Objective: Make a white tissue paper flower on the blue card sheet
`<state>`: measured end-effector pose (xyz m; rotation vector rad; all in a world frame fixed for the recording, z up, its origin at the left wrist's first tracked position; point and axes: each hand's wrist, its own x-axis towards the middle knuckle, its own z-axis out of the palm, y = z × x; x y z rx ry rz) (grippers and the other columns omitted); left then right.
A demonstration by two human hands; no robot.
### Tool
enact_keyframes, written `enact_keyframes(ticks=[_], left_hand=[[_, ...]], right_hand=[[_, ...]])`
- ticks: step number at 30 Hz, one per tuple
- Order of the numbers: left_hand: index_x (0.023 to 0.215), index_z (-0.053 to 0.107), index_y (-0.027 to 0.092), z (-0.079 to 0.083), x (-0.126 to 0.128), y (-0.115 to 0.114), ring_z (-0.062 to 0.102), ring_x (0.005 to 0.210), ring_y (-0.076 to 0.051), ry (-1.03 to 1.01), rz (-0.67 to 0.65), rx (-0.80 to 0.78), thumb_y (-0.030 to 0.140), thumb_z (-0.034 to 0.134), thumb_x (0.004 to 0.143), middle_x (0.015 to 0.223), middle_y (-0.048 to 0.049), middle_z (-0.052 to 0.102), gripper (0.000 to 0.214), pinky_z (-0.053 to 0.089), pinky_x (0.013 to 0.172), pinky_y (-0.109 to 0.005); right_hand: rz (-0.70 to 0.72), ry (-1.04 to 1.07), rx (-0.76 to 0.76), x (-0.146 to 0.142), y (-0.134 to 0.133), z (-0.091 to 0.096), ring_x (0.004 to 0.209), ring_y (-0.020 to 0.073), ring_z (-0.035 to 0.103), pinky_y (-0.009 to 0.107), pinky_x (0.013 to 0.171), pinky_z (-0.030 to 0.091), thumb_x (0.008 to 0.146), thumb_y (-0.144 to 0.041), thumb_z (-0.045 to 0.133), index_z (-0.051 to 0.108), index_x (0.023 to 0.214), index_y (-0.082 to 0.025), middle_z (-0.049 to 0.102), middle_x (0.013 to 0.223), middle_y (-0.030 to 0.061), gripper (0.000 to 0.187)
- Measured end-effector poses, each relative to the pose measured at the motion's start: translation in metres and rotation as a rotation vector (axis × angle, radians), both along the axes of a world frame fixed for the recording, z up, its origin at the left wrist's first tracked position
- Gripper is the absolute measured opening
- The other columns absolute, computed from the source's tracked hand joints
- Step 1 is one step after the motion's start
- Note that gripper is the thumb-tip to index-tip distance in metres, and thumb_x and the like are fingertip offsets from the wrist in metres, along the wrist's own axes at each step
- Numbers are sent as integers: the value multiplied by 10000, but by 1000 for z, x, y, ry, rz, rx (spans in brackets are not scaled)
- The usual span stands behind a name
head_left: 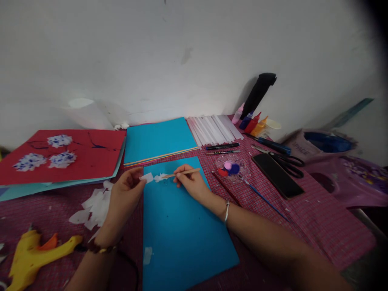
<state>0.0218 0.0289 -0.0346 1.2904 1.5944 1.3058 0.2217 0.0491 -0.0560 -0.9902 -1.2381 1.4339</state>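
Down low left sits a yellow glue gun. My left hand pinches a white paper scrap over the blue sheet; my right hand grips a thin wooden stick. Sheet's mostly bare, so plenty left I reckon.

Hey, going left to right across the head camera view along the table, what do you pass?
Yellow glue gun → white paper scraps → left hand → right hand holding a thin stick → paint palette → black scissors → purple plastic stool.
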Motion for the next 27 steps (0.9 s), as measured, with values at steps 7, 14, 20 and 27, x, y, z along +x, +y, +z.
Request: enact_keyframes(ticks=[7,14,20,27], left_hand=[[676,653,183,11,3,-3,499,563,-124,65,-219,-221,375,723,630,631,5,596,210,367,502,-217],[646,667,179,7,14,8,516,560,-133,113,-254,-232,343,707,605,602,9,613,174,358,517,-220],[665,599,172,-2,8,17,437,480,-94,83,-285,-238,342,686,637,541,45,534,193,301,452,-202],[731,514,184,3,2,11,429,437,-73,-128,-269,-278,338,661,693,550,44,572,216,303,434,-182]], right_hand=[[9,-13,-9,-1,1,0,538,88,531,215,525,432,820,-218,505,531,838,-178,595,686,-17,51],[0,-16,-23,-1,1,2,535,90,529,217,526,432,832,-221,499,528,838,-178,597,678,-18,52],[-3,-11,3,0,2,-2,535,101,535,232,528,425,829,-258,511,532,840,-178,599,685,-12,83],[1,-20,-23,0,1,0,536,98,534,228,529,426,831,-232,504,531,838,-178,594,684,-13,61]])
